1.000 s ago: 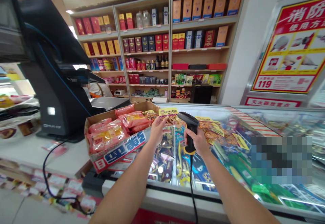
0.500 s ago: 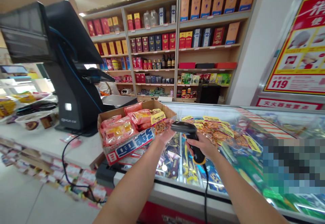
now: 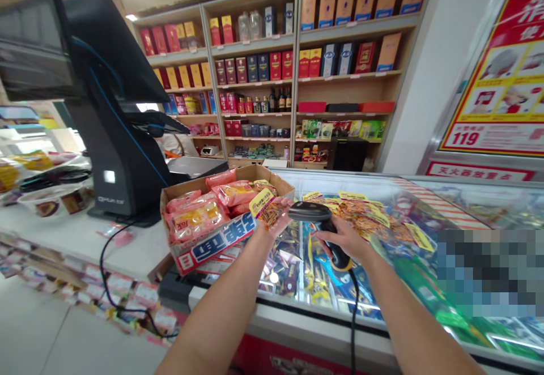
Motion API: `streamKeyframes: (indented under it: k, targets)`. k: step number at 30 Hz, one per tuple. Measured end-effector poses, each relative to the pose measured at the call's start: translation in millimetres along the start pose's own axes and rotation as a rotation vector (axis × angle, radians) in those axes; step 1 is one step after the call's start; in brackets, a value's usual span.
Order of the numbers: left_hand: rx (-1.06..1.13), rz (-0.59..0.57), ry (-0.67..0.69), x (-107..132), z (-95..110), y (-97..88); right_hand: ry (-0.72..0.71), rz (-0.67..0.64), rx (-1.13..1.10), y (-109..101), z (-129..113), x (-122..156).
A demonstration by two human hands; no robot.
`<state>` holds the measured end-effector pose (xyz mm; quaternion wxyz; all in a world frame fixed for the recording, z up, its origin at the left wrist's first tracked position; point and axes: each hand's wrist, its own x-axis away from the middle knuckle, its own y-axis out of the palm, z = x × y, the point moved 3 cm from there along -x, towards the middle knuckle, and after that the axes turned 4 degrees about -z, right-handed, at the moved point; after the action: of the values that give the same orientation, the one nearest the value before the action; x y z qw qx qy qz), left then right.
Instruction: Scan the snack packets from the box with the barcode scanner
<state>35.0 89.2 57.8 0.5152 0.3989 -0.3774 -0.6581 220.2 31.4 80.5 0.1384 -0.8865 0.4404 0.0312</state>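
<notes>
My left hand [image 3: 280, 216] is closed on a snack packet [image 3: 268, 216] with a yellow label and a clear window showing brown strips. It holds the packet at the right front side of an open cardboard box [image 3: 212, 248]. Inside that box lie pink-wrapped packs [image 3: 198, 220], with another yellow-labelled packet behind the held one. My right hand [image 3: 342, 239] grips the handle of a black barcode scanner [image 3: 310, 212], its head pointing left towards the packet. A cable hangs from the scanner's handle. More yellow-labelled packets [image 3: 361, 213] lie in a pile on the glass freezer top, beyond my right hand.
The glass-topped freezer [image 3: 293, 301] stretches to the right, with wrapped goods under the glass. On the white counter [image 3: 131, 256] at left stands a black checkout terminal [image 3: 123, 154] with a cable trailing down. Shelves of boxes and bottles [image 3: 255, 69] line the back wall.
The held packet has tilted and come slightly down and forward with my left hand, so its label shows more. The scanner has shifted a little to the right with my right hand.
</notes>
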Motion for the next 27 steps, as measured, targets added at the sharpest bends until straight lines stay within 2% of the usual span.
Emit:
streamKeyframes:
  k: [7,12,14,16,18,20,22,24,27]
  targets:
    - [0.029,-0.043,0.016,-3,-1,1.5,0.054,-0.037,0.08,-2,6,0]
    - [0.019,-0.049,0.023,-3,0,1.2,0.028,-0.027,0.056,-1,4,-1]
    - [0.026,-0.069,-0.006,-1,1,1.5,0.008,-0.001,0.011,-1,2,-1]
    - [-0.001,-0.057,-0.106,-1,1,-0.5,0.002,0.053,-0.054,-3,0,0]
    - [-0.076,-0.005,-0.249,-1,-3,-4.9,0.032,0.154,-0.135,-10,-3,2]
    - [-0.17,0.117,-0.342,-4,-10,-10.6,0.078,0.291,-0.226,-21,-5,6]
    - [-0.235,0.289,-0.341,-9,-17,-14.8,0.111,0.41,-0.294,-34,-7,13]
    - [-0.258,0.412,-0.292,-17,-26,-13.5,0.135,0.481,-0.309,-47,-9,22]
    - [-0.265,0.436,-0.229,-38,-40,-1.5,0.164,0.525,-0.294,-59,-13,35]
